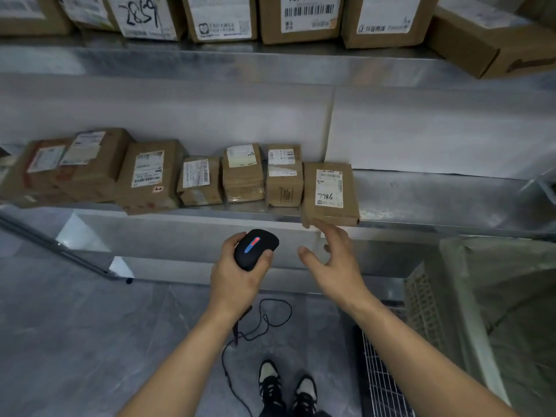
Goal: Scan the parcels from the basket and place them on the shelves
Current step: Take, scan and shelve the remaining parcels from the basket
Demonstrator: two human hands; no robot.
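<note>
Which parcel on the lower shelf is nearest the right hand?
The rightmost parcel in the row, with "7786" handwritten on its label. It overhangs the shelf edge just above the open right hand; every other parcel sits farther left.

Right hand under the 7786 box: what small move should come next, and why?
Probably nudge the box back onto the shelf. Its front edge overhangs the lip, and the open right hand is just below that corner. The left hand holds the scanner, so it is not free.
</note>
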